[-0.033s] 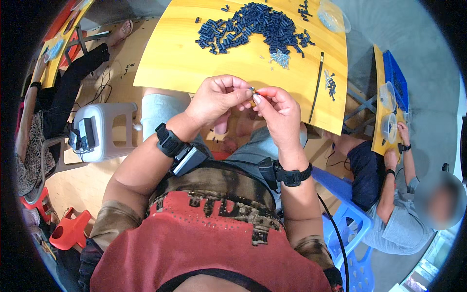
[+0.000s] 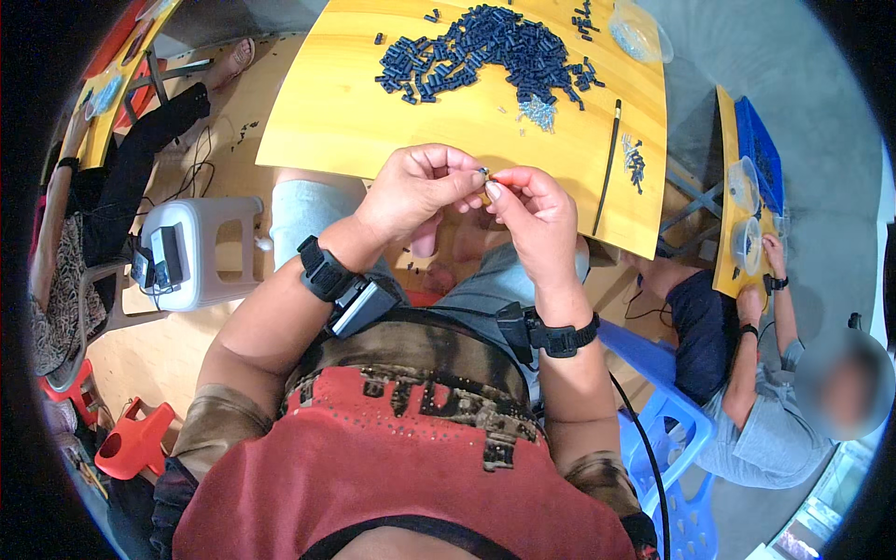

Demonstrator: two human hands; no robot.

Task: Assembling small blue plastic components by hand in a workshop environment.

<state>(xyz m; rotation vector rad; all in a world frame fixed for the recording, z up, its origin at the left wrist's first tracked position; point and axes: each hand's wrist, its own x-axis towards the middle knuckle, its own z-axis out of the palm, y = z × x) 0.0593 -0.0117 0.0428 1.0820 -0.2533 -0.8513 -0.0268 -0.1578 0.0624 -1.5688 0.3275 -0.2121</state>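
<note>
Just in front of the table's near edge, my left hand [image 2: 417,193] and my right hand [image 2: 536,213] meet fingertip to fingertip. Both are closed in a pinch around a small dark piece [image 2: 484,174], mostly hidden by the fingers and too small to name. Beyond them on the yellow table [image 2: 327,121] lies a large heap of short black cylindrical parts [image 2: 485,47]. A little pile of shiny, clear or silvery small pieces [image 2: 537,113] touches the heap's near side. To the right are a thin black rod [image 2: 609,168] and a small cluster of screw-like pieces with dark ends [image 2: 635,163].
A clear plastic bowl [image 2: 640,33] stands at the table's far right corner. On the left is a white stool [image 2: 201,252] with a black device on it. A blue plastic chair [image 2: 667,425] is at my right, near a co-worker [image 2: 761,411] at another yellow table.
</note>
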